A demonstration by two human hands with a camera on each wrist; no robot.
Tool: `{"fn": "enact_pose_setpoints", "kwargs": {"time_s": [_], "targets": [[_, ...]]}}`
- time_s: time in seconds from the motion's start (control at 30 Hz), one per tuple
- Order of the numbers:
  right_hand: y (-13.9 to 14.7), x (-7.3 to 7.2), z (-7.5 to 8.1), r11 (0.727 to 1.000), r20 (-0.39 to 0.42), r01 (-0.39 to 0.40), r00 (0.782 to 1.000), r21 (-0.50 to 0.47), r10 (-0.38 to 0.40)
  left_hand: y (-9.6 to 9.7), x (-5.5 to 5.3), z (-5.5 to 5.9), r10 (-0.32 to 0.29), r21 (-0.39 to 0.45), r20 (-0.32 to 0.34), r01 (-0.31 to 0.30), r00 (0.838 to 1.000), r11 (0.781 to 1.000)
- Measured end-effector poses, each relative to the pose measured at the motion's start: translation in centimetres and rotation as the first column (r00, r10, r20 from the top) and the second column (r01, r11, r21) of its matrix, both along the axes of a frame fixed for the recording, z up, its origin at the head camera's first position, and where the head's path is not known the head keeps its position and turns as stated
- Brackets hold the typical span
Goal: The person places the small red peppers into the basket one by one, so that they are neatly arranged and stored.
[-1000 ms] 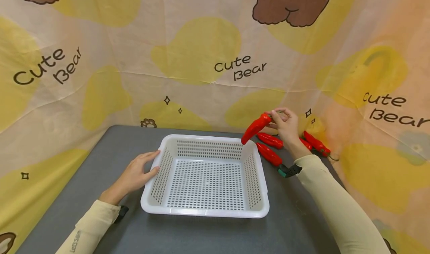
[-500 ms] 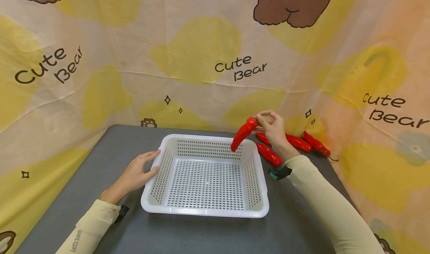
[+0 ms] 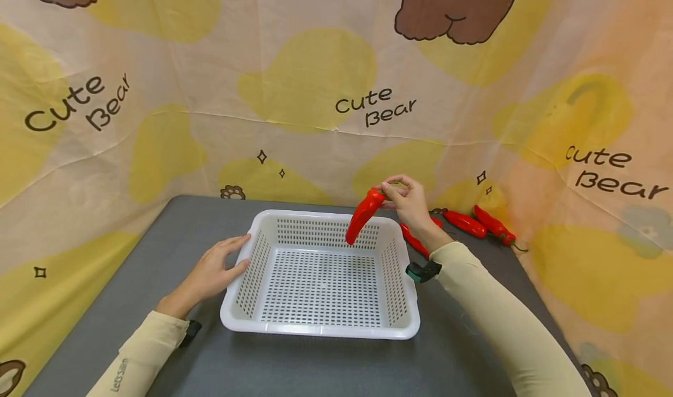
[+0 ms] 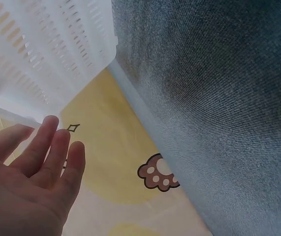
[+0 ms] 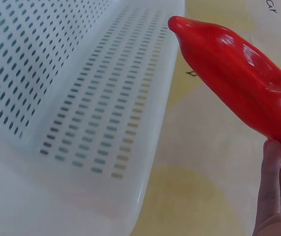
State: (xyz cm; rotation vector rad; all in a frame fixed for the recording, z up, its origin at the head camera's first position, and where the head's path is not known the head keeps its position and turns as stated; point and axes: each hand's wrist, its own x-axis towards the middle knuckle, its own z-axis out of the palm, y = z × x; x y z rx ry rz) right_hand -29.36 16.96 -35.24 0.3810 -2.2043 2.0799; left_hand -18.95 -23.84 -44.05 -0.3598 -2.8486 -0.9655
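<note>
Red pepper (image 5: 238, 78) partly outside right-wrist view

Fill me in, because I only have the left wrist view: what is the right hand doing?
Observer: The head view shows the right hand pinching a red pepper near its stem end.
Operator: And how is it hanging?
Observer: Slanted, tip lowest, seen in front of the far inner wall of the white basket; I can't tell how high above the bottom.
Operator: Any more like it around?
Observer: Yes, four other red peppers lie on the table to the right, two of them partly hidden by the right hand and wrist.
</note>
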Motion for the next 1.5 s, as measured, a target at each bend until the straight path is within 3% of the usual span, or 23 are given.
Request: {"fn": "enact_pose_setpoints", "kwargs": {"time_s": [0.33,0.9,1.3,1.5], "targets": [[-2.1,0.0,-0.5,0.999,0.023,-0.034,0.999,0.026,0.034,-0.3,-0.1,-0.3,-0.022,0.01,-0.029,0.022,0.999,1.0],[-6.7,-0.2,-2.0,0.99,0.123,-0.141,0.983,0.005,0.139,-0.1,-0.4,0.1,-0.027,0.011,-0.008,0.027,1.0,1.0],[-11.3,0.3,-4.5,0.965,0.32,-0.24,0.927,0.107,0.195,-0.1,-0.3,-0.1,-0.022,0.012,-0.011,0.022,1.0,1.0],[-13.2,0.8,-5.8,0.935,0.377,-0.317,0.895,0.16,0.239,-0.1,-0.3,-0.1,-0.021,0.011,-0.017,0.022,1.0,1.0]]}}
